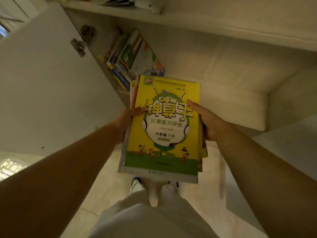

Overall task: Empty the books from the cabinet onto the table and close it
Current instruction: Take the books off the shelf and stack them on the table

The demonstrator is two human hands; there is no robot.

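Both hands carry a stack of books out in front of the body, above the tiled floor. At the stack's left edge the left hand grips it, thumb laid over the yellow and green cover of the top book and fingers hidden beneath. On the opposite edge the right hand holds the same stack, thumb resting on the cover near the large printed characters, the other fingers curled under and out of sight. The stack is held roughly level, its books unevenly aligned so that edges of lower ones stick out at the left, the bottom and the right. Beyond it the cabinet stands open, its white door swung out to the left with a metal hinge showing. More books remain inside on the lower shelf, leaning against the left wall of the compartment. Pale trousers and two shoes appear below the stack.
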